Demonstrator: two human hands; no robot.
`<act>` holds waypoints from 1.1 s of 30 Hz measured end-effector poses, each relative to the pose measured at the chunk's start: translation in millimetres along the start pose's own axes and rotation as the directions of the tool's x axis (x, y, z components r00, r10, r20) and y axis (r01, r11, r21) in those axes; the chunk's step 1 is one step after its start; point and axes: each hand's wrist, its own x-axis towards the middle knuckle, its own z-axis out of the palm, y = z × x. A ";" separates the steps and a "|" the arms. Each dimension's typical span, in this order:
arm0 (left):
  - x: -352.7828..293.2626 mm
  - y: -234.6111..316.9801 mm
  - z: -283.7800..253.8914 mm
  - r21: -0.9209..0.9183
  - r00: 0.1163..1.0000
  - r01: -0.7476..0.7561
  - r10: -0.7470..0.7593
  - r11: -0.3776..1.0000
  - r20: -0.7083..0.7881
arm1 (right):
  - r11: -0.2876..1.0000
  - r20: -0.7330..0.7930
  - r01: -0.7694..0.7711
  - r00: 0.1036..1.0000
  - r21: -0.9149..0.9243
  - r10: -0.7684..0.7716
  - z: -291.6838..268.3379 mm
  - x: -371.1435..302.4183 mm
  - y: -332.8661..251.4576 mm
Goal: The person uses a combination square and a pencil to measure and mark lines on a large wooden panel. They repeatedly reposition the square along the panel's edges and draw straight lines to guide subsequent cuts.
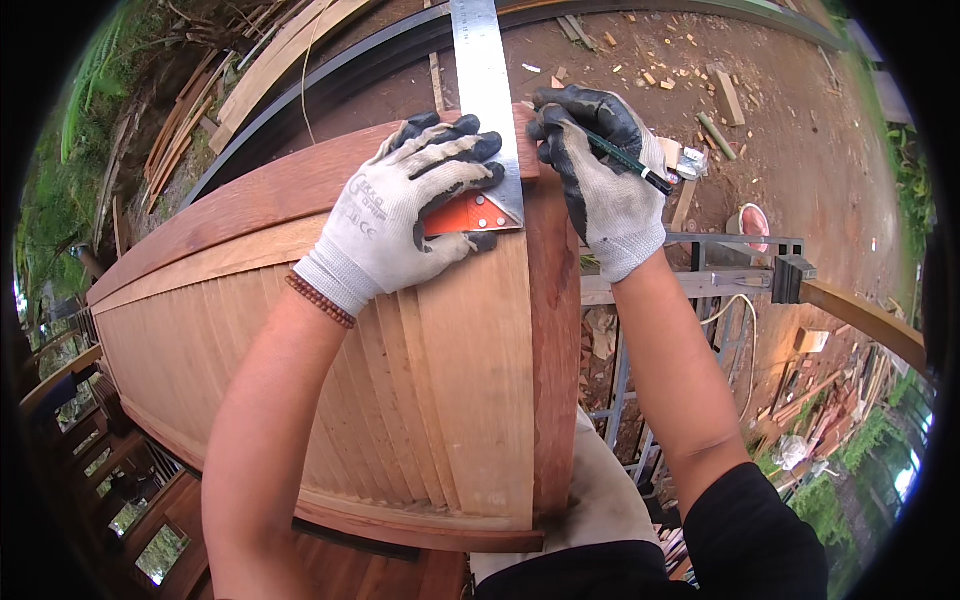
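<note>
My left hand [385, 205], in a white knit glove with dark coated fingertips, grips a carpenter's square [484, 75]. Its fingers lie over the steel blade and its thumb is below the orange stock [470, 215]. The square rests on a wooden panel [478, 370], near the corner, and its blade reaches out past the far reddish rail [300, 160]. At the right, my right hand [605, 165], gloved alike, is closed around a dark green pencil or pen [628, 161] beside the panel's corner. Its writing tip is hidden by the fingers.
A reddish board [553, 350] runs down the panel's right side. Dark metal beams [330, 95] pass behind. On the dirt ground lie wood offcuts [728, 98], a reddish-pink container [752, 222] and a pale cable [750, 350]. A metal frame [700, 285] stands at the right.
</note>
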 end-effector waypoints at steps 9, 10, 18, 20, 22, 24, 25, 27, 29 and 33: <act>0.4 1.1 0.8 -0.012 1.000 -0.005 0.004 1.000 -0.026 | 0.991 0.100 0.050 0.994 -0.124 -0.038 0.2 5.6 -14.4; 0.3 1.0 1.3 -0.010 1.000 -0.003 0.003 1.000 -0.025 | 0.962 0.140 0.157 0.982 -0.224 -0.128 -3.2 8.6 -6.7; 0.0 -1.6 2.6 0.011 1.000 -0.001 0.001 1.000 -0.022 | 0.983 0.159 0.068 0.986 -0.170 -0.040 -6.1 -5.4 -9.6; -0.2 -1.0 2.1 0.016 1.000 0.006 -0.005 1.000 -0.014 | 0.988 0.153 -0.103 0.981 -0.116 0.121 -9.6 -18.2 -25.5; -0.7 -0.2 0.2 0.017 1.000 0.004 -0.004 1.000 -0.006 | 0.975 0.179 -0.046 0.980 -0.218 0.086 -15.3 -30.2 -30.5; 0.9 -0.2 -0.5 0.013 1.000 -0.003 0.004 1.000 -0.009 | 0.976 0.196 -0.064 0.975 -0.206 0.106 -20.2 -37.8 -42.3; 1.3 -0.3 -0.4 0.011 1.000 -0.007 0.007 1.000 -0.011 | 0.978 0.257 -0.078 0.958 -0.194 0.127 -21.2 -45.3 -40.3; 2.2 -0.5 0.5 0.014 1.000 -0.020 0.020 1.000 -0.015 | 0.978 0.193 -0.197 0.959 -0.074 0.208 -24.3 -62.5 -26.6; 1.4 -2.0 0.9 0.023 1.000 -0.009 0.009 1.000 -0.012 | 0.928 0.091 -0.328 0.944 0.176 0.316 -22.9 -80.8 -31.9; -1.1 1.5 -1.0 0.053 0.999 0.048 -0.048 0.997 0.007 | 0.991 -0.002 -0.119 0.993 0.062 0.120 -0.3 -143.4 -22.1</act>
